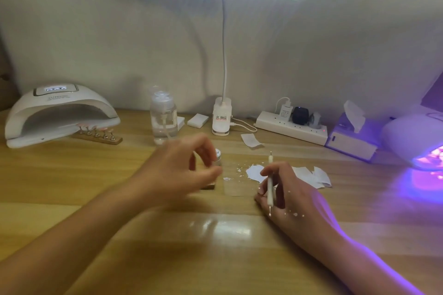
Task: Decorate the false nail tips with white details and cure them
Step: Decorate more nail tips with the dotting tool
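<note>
1. Wooden tabletop point(72, 187) carried everything. The pink false nail tips point(94, 128) stood in a row on a wooden stand point(97, 137) at the mouth of a white curing lamp point(60, 115) by the far left edge.
2. The left hand point(182, 170), blurred, curled thumb and forefinger either side of a small pot point(217, 157) near the tabletop's middle. Whether it gripped the pot could not be told.
3. The right hand point(287, 194) pinched a white dotting tool point(270, 184), shaft pointing toward the far edge, just beside a paint-smeared paper scrap point(255, 171). White flecks dotted its back.
4. A second curing lamp point(417, 141) glowed violet at the right edge.
</note>
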The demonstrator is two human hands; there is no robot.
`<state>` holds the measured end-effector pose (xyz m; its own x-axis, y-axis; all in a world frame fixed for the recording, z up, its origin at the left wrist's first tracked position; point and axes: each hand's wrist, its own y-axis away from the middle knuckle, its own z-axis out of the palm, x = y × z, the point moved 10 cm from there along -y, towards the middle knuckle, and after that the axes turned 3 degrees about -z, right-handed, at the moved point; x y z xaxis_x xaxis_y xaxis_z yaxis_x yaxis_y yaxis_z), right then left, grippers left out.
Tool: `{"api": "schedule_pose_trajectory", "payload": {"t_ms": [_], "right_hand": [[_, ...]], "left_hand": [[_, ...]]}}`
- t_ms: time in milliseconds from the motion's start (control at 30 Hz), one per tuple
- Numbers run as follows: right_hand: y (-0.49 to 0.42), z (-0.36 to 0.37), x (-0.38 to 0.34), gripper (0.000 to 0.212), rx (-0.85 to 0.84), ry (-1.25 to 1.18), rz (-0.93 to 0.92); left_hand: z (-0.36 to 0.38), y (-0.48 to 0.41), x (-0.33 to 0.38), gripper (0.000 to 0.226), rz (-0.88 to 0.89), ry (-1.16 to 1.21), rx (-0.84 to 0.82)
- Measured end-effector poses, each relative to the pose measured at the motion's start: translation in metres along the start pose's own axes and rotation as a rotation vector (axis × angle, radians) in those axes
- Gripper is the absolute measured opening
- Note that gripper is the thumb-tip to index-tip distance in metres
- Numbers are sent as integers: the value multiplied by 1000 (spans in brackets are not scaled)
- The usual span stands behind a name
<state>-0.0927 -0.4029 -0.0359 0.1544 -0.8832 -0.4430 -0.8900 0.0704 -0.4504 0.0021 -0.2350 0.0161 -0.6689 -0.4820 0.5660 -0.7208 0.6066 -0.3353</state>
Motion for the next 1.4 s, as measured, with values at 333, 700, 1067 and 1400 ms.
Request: {"api": "schedule_pose_trajectory", "payload": {"t_ms": [333,700,1067,1400], "right_hand": [[2,-6,9,49,69,-90,18],[3,-9,16,44,138,-211,22],[3,-43,30,25,384,-444,153],[-1,-33,37,28,330,-272,183]], "left_hand": [[84,13,19,30,-32,-152,-104],[87,-1,17,14,-85,-6,-47],[87,-1,12,11,-29,156,-56],[88,0,12,34,-35,93,-38]]}}
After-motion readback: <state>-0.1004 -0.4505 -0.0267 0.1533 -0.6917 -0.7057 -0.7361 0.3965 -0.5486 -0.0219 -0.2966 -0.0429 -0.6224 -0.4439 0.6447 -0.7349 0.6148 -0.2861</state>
